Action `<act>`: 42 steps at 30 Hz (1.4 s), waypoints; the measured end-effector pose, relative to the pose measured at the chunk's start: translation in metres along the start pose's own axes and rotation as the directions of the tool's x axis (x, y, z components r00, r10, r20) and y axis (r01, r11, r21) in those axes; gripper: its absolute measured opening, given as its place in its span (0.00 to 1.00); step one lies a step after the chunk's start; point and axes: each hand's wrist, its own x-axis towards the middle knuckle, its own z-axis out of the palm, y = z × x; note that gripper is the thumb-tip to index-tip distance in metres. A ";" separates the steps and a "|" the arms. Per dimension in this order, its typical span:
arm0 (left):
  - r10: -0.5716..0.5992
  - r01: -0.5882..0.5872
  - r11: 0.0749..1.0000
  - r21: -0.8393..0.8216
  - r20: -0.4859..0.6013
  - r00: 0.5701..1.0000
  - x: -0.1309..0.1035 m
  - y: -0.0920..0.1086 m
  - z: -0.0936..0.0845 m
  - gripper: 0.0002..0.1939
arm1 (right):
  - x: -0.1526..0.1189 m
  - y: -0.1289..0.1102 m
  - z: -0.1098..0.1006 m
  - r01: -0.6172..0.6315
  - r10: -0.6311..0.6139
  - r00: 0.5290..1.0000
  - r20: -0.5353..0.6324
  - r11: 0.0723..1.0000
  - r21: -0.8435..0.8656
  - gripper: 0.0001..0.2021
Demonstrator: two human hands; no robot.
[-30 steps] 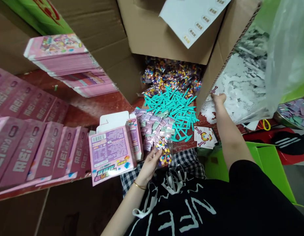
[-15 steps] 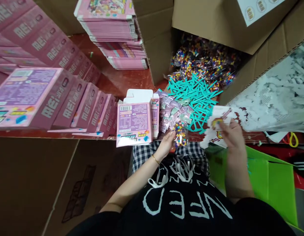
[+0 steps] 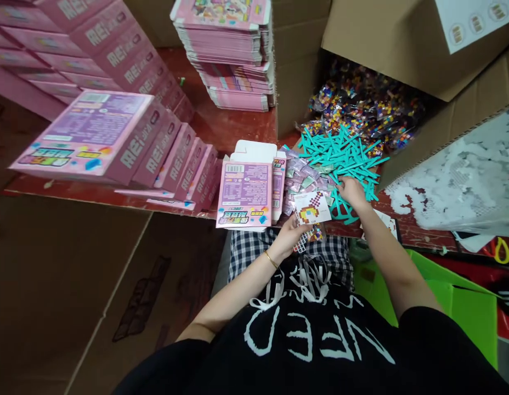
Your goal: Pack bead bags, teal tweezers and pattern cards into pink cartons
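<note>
Left hand [image 3: 290, 237] closed on a printed card [image 3: 314, 207] with a pixel pattern, held over the near edge of the red table [image 3: 244, 129]. Below the card, partly hidden: a clear bag of coloured beads [image 3: 319, 232] and a small gridded piece [image 3: 300, 244], all bunched at that hand.

Right hand [image 3: 353, 193] at the near side of the teal sticks [image 3: 340, 151], fingers curled in; cannot tell whether one is pinched.

So far: card, beads and gridded piece gathered. Lilac packets [image 3: 306, 176] lie loose beside the sticks, none seen in either hand. Pink carton [image 3: 246, 189] lies to the left, end flap raised, apart from the gathered pieces; its contents not visible.

Further left, rows of made-up pink boxes [image 3: 143, 131], seemingly finished. Plenty unused: a tall stack of flattened cartons [image 3: 227, 46], heaped bead bags [image 3: 361, 109], white perforated sheets [image 3: 460, 181], spare cards [image 3: 386, 222] by the right forearm.
</note>
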 end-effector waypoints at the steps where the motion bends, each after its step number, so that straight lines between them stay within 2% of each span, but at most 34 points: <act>1: -0.031 0.031 0.999 -0.033 0.002 1.000 0.000 0.002 0.000 0.22 | 0.003 0.003 -0.005 0.024 -0.023 1.000 0.016 0.999 -0.028 0.14; 3: -0.066 0.065 0.993 -0.095 -0.007 0.998 0.002 0.004 0.001 0.22 | -0.002 0.005 -0.017 0.059 -0.059 0.998 -0.028 0.998 -0.011 0.13; 5: -0.058 0.053 0.990 -0.133 -0.033 0.998 0.004 0.004 0.004 0.22 | -0.020 0.002 -0.031 0.130 -0.112 0.976 -0.189 0.987 0.089 0.12; 6: -0.044 0.037 0.989 -0.144 -0.045 0.998 0.005 0.004 0.006 0.22 | -0.033 -0.003 -0.036 0.207 -0.162 0.944 -0.287 0.970 0.131 0.12; 8: -0.004 -0.005 0.988 -0.157 -0.055 0.998 0.006 0.003 0.011 0.23 | -0.066 -0.019 -0.039 0.431 -0.341 0.837 -0.428 0.893 0.133 0.12; 10: 0.046 -0.053 0.986 -0.158 -0.050 0.998 0.003 0.002 0.016 0.23 | -0.097 -0.039 -0.032 0.645 -0.560 0.706 -0.434 0.761 0.069 0.13; 12: 0.104 -0.111 0.980 -0.164 -0.055 0.993 -0.002 0.002 0.021 0.23 | -0.120 -0.057 -0.019 0.763 -0.690 0.605 -0.399 0.645 0.042 0.17; 13: 0.138 -0.147 0.975 -0.168 -0.065 0.988 -0.005 0.002 0.023 0.22 | -0.127 -0.063 -0.012 0.789 -0.712 0.577 -0.400 0.613 0.047 0.19; 15: 0.214 -0.226 0.961 -0.158 -0.092 0.973 -0.011 0.003 0.024 0.22 | -0.135 -0.072 -0.003 0.807 -0.713 0.561 -0.421 0.584 0.086 0.23; 18: 0.280 -0.288 0.952 -0.105 -0.083 0.956 -0.018 0.005 0.019 0.26 | -0.138 -0.081 -0.004 0.812 -0.707 0.574 -0.413 0.556 0.176 0.24; 20: 0.278 -0.280 0.957 -0.080 -0.042 0.960 -0.023 0.010 0.013 0.27 | -0.137 -0.087 -0.015 0.808 -0.691 0.584 -0.425 0.542 0.230 0.22; 21: 0.276 -0.277 0.958 -0.070 -0.017 0.961 -0.026 0.014 0.010 0.28 | -0.136 -0.091 -0.022 0.790 -0.643 0.606 -0.469 0.556 0.259 0.20; 23: 0.282 -0.281 0.959 -0.035 0.044 0.958 -0.032 0.025 0.004 0.28 | -0.130 -0.102 -0.038 0.700 -0.445 0.692 -0.568 0.606 0.378 0.17; 24: 0.288 -0.288 0.958 -0.008 0.086 0.954 -0.035 0.032 0.003 0.29 | -0.126 -0.108 -0.044 0.633 -0.341 0.754 -0.562 0.607 0.481 0.19; 25: 0.293 -0.299 0.954 0.023 0.132 0.947 -0.038 0.039 0.001 0.30 | -0.121 -0.116 -0.050 0.551 -0.274 0.825 -0.494 0.582 0.598 0.25; 26: 0.303 -0.316 0.947 0.059 0.169 0.938 -0.040 0.047 0.000 0.31 | -0.116 -0.125 -0.054 0.462 -0.265 0.887 -0.379 0.536 0.707 0.31; 27: 0.314 -0.337 0.936 0.100 0.197 0.929 -0.041 0.055 -0.002 0.31 | -0.109 -0.134 -0.056 0.371 -0.305 0.920 -0.245 0.483 0.793 0.35; 29: 0.367 -0.404 0.894 0.197 0.198 0.909 -0.042 0.074 -0.009 0.33 | -0.090 -0.155 -0.057 0.230 -0.398 0.916 -0.056 0.403 0.886 0.37; 31: 0.488 -0.493 0.799 0.345 0.107 0.866 -0.042 0.093 -0.023 0.38 | -0.063 -0.175 -0.052 0.167 -0.404 0.915 -0.011 0.354 0.920 0.37; 32: 0.573 -0.529 0.718 0.453 0.048 0.818 -0.043 0.102 -0.033 0.42 | -0.044 -0.185 -0.049 0.154 -0.387 0.922 -0.014 0.334 0.930 0.36; 33: 0.660 -0.539 0.613 0.579 0.000 0.751 -0.044 0.110 -0.045 0.45 | -0.023 -0.195 -0.045 0.145 -0.363 0.931 -0.021 0.317 0.937 0.35; 34: 0.735 -0.510 0.494 0.704 -0.025 0.678 -0.044 0.117 -0.058 0.47 | -0.001 -0.205 -0.041 0.140 -0.332 0.943 -0.034 0.301 0.943 0.33; 35: 0.783 -0.448 0.379 0.810 -0.022 0.622 -0.045 0.121 -0.071 0.49 | 0.023 -0.215 -0.035 0.141 -0.287 0.956 -0.056 0.287 0.947 0.31; 36: 0.804 -0.376 0.282 0.883 -0.003 0.594 -0.045 0.123 -0.085 0.50 | 0.045 -0.224 -0.029 0.144 -0.227 0.971 -0.081 0.278 0.950 0.29; 37: 0.801 -0.313 0.212 0.926 0.018 0.598 -0.044 0.123 -0.097 0.50 | 0.065 -0.232 -0.023 0.142 -0.160 0.982 -0.100 0.278 0.950 0.28; 39: 0.769 -0.239 0.161 0.958 0.030 0.639 -0.039 0.118 -0.115 0.51 | 0.093 -0.246 -0.008 0.091 -0.077 0.995 -0.070 0.307 0.947 0.28; 41: 0.755 -0.218 0.174 0.960 0.012 0.655 -0.033 0.109 -0.125 0.53 | 0.104 -0.253 0.006 -0.022 -0.157 0.984 0.084 0.367 0.930 0.30; 42: 0.757 -0.216 0.187 0.958 0.000 0.654 -0.031 0.105 -0.128 0.54 | 0.104 -0.253 0.012 -0.068 -0.240 0.955 0.174 0.394 0.916 0.31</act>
